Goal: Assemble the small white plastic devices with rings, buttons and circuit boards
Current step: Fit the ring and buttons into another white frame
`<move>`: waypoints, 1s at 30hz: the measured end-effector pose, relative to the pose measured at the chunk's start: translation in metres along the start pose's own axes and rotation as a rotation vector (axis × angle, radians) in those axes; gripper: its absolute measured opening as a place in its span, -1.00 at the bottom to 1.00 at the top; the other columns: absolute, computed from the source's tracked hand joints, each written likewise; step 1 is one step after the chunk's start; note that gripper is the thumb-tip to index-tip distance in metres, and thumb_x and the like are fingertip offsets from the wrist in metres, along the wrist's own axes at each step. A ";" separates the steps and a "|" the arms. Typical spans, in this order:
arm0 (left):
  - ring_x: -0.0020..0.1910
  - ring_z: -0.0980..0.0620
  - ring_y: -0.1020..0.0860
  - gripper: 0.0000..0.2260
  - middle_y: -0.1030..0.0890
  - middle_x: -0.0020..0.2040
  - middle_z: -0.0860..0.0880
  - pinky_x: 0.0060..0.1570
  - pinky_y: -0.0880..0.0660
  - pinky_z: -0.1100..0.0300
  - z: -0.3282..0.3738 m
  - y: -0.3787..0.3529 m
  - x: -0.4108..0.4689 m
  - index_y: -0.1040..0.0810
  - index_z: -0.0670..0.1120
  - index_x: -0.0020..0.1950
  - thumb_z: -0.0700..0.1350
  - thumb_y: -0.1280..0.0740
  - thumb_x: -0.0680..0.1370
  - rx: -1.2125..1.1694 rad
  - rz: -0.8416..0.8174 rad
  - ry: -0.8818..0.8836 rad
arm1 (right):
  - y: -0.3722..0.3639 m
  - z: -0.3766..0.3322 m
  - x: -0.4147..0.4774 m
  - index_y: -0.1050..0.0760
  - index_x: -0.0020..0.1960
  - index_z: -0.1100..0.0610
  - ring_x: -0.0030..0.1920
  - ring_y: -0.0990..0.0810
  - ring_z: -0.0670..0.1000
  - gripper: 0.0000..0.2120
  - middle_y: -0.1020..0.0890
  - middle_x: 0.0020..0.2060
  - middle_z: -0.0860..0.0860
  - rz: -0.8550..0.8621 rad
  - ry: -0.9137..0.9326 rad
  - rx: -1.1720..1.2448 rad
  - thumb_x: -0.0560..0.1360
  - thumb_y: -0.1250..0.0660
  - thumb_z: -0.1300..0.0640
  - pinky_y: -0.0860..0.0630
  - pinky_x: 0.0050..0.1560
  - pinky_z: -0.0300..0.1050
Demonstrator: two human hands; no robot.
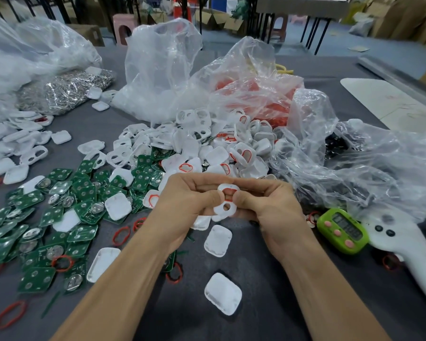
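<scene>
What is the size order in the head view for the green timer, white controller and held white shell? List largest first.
1. white controller, cut off by the frame edge
2. green timer
3. white shell, partly covered

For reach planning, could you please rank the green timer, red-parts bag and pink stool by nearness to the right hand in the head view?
1. green timer, just right of the right hand.
2. red-parts bag, behind, mid-table.
3. pink stool, far back left.
</scene>
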State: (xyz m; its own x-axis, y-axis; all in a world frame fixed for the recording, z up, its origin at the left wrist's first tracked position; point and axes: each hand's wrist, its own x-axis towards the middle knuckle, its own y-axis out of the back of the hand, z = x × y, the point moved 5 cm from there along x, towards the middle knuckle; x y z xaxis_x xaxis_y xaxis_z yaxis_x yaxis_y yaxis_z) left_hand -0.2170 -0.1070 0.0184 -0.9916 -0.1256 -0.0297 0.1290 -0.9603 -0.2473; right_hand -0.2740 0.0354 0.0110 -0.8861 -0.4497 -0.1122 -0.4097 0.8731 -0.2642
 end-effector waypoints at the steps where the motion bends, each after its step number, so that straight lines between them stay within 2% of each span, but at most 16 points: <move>1: -0.09 -0.13 -0.74 -0.71 -0.75 -0.04 -0.22 -0.07 -0.68 0.08 0.000 -0.001 0.000 -0.77 -0.12 0.00 -0.41 -0.37 0.45 0.056 0.062 -0.036 | -0.001 -0.001 0.000 -0.77 -0.14 0.13 -0.16 -0.77 0.11 -0.71 -0.76 -0.14 0.19 0.019 0.015 -0.006 0.48 -0.40 0.47 -0.68 -0.19 -0.15; 4: -0.09 -0.14 -0.74 -0.69 -0.76 -0.10 -0.15 0.02 -0.67 0.00 0.005 -0.004 0.000 -0.77 -0.08 0.03 -0.43 -0.40 0.48 0.223 0.178 -0.130 | -0.006 -0.003 0.001 -0.77 -0.08 0.06 -0.10 -0.77 0.10 -0.73 -0.77 -0.13 0.14 0.013 0.082 -0.061 0.53 -0.40 0.39 -0.67 -0.13 -0.16; 7: -0.16 -0.11 -0.74 -0.64 -0.76 -0.19 -0.08 -0.06 -0.69 -0.03 0.009 0.000 -0.001 -0.78 0.01 -0.07 -0.47 -0.43 0.46 0.289 0.312 -0.158 | -0.005 0.000 0.003 -0.77 -0.08 -0.03 -0.10 -0.77 0.10 -0.72 -0.78 -0.13 0.08 0.078 0.126 -0.127 0.54 -0.41 0.32 -0.69 -0.13 -0.09; 9: -0.20 0.00 -0.73 -0.62 -0.75 -0.23 0.03 -0.08 -0.69 -0.02 0.008 -0.002 -0.004 -0.77 0.13 -0.12 -0.39 -0.46 0.46 0.407 0.413 -0.195 | -0.005 0.004 0.005 -0.76 -0.11 -0.12 -0.12 -0.77 0.07 -0.73 -0.78 -0.17 0.03 0.151 0.142 -0.212 0.54 -0.43 0.24 -0.70 -0.06 0.00; 10: -0.21 0.09 -0.71 -0.66 -0.74 -0.22 0.12 -0.06 -0.67 0.05 0.008 -0.004 -0.006 -0.75 0.18 -0.07 -0.31 -0.47 0.47 0.513 0.462 -0.236 | -0.007 0.007 0.006 -0.75 -0.10 -0.12 -0.11 -0.77 0.05 -0.79 -0.77 -0.17 0.01 0.165 0.133 -0.230 0.53 -0.43 0.17 -0.69 -0.01 0.04; 12: -0.17 0.22 -0.67 -0.67 -0.69 -0.06 0.28 -0.02 -0.59 0.22 0.013 -0.012 -0.012 -0.64 0.26 0.16 -0.10 -0.44 0.48 0.747 0.508 -0.325 | -0.015 0.011 0.005 -0.75 -0.07 -0.05 -0.08 -0.77 0.07 -0.88 -0.77 -0.15 0.04 0.113 0.083 -0.162 0.48 -0.43 0.04 -0.69 0.02 0.08; 14: -0.08 0.25 -0.67 -0.61 -0.64 0.08 0.34 0.01 -0.57 0.25 0.013 -0.017 -0.013 -0.59 0.28 0.25 -0.03 -0.41 0.45 0.857 0.448 -0.358 | -0.016 0.012 0.003 -0.74 -0.05 -0.04 -0.05 -0.76 0.08 -0.87 -0.77 -0.13 0.05 0.077 0.078 -0.145 0.46 -0.44 0.02 -0.69 0.04 0.11; 16: -0.06 0.31 -0.67 -0.59 -0.65 0.08 0.38 0.04 -0.61 0.22 0.012 -0.019 -0.011 -0.63 0.30 0.19 -0.09 -0.50 0.42 0.818 0.356 -0.336 | -0.012 0.008 0.003 -0.75 -0.05 0.01 -0.05 -0.76 0.09 -0.88 -0.77 -0.13 0.07 0.083 0.097 -0.162 0.55 -0.42 0.14 -0.68 0.09 0.13; 18: 0.01 0.34 -0.66 -0.57 -0.66 0.06 0.40 0.09 -0.62 0.24 0.013 -0.015 -0.010 -0.67 0.32 0.11 -0.18 -0.57 0.41 0.662 0.365 -0.296 | -0.007 0.004 0.004 -0.73 -0.01 0.13 -0.05 -0.76 0.14 -0.83 -0.77 -0.10 0.14 0.077 0.061 -0.061 0.62 -0.36 0.26 -0.70 0.00 0.02; 21: 0.01 0.38 -0.64 -0.53 -0.59 0.05 0.54 0.02 -0.53 0.46 0.020 -0.007 -0.012 -0.58 0.48 0.13 -0.03 -0.56 0.40 0.662 0.450 -0.258 | 0.001 -0.006 0.004 -0.72 -0.03 0.21 -0.12 -0.77 0.14 -0.88 -0.76 -0.14 0.17 0.124 0.046 -0.004 0.58 -0.40 0.30 -0.69 -0.16 -0.12; 22: -0.03 0.37 -0.65 -0.58 -0.61 0.02 0.51 -0.02 -0.52 0.47 0.020 -0.008 -0.011 -0.58 0.49 0.10 0.01 -0.55 0.41 0.675 0.423 -0.221 | 0.001 -0.009 0.003 -0.73 -0.05 0.20 -0.15 -0.77 0.12 -0.89 -0.76 -0.15 0.16 0.112 0.046 -0.002 0.57 -0.42 0.30 -0.68 -0.18 -0.14; 23: -0.10 0.32 -0.67 -0.67 -0.68 -0.04 0.38 -0.09 -0.55 0.42 0.016 -0.009 -0.008 -0.63 0.42 0.07 0.00 -0.53 0.44 0.636 0.363 -0.184 | 0.001 -0.011 0.001 -0.73 -0.08 0.18 -0.20 -0.76 0.07 -0.90 -0.76 -0.19 0.14 0.090 0.051 -0.016 0.55 -0.45 0.28 -0.67 -0.22 -0.17; 24: -0.18 0.23 -0.69 -0.76 -0.74 -0.12 0.20 -0.15 -0.59 0.32 0.012 -0.012 -0.006 -0.71 0.27 0.04 -0.08 -0.52 0.49 0.530 0.296 -0.146 | 0.001 -0.014 -0.001 -0.74 -0.12 0.14 -0.28 -0.74 0.01 -0.91 -0.76 -0.25 0.10 0.090 0.078 -0.094 0.53 -0.48 0.24 -0.63 -0.27 -0.22; 26: -0.27 0.08 -0.70 -0.82 -0.75 -0.24 -0.04 -0.29 -0.62 0.23 0.006 -0.015 -0.004 -0.75 -0.02 -0.02 -0.30 -0.45 0.56 0.292 0.243 -0.066 | 0.008 -0.023 -0.004 -0.73 -0.26 0.03 -0.44 -0.63 -0.14 -0.86 -0.70 -0.41 -0.06 0.218 0.195 -0.447 0.47 -0.56 0.08 -0.51 -0.37 -0.33; 28: -0.29 0.03 -0.72 -0.81 -0.74 -0.26 -0.08 -0.35 -0.61 0.26 0.005 -0.010 -0.003 -0.71 -0.12 -0.03 -0.38 -0.40 0.56 0.168 0.304 -0.026 | 0.019 -0.041 -0.010 -0.69 -0.30 -0.02 -0.45 -0.58 -0.15 -0.80 -0.64 -0.46 -0.17 0.399 0.321 -0.812 0.44 -0.56 -0.06 -0.48 -0.36 -0.29; 30: -0.31 0.00 -0.72 -0.83 -0.74 -0.25 -0.10 -0.37 -0.60 0.26 0.006 -0.002 -0.003 -0.70 -0.15 -0.02 -0.39 -0.40 0.56 0.136 0.369 -0.017 | 0.027 -0.056 -0.015 -0.69 -0.26 -0.07 -0.36 -0.60 -0.15 -0.86 -0.63 -0.44 -0.19 0.391 0.289 -1.100 0.41 -0.55 -0.10 -0.54 -0.25 -0.19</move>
State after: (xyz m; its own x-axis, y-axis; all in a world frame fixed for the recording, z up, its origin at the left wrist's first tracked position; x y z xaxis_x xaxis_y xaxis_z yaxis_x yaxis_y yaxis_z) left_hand -0.2147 -0.1060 0.0251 -0.8786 -0.4714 -0.0762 0.4769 -0.8741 -0.0925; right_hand -0.2842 0.0761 0.0589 -0.9498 -0.1831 0.2536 0.0564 0.6973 0.7146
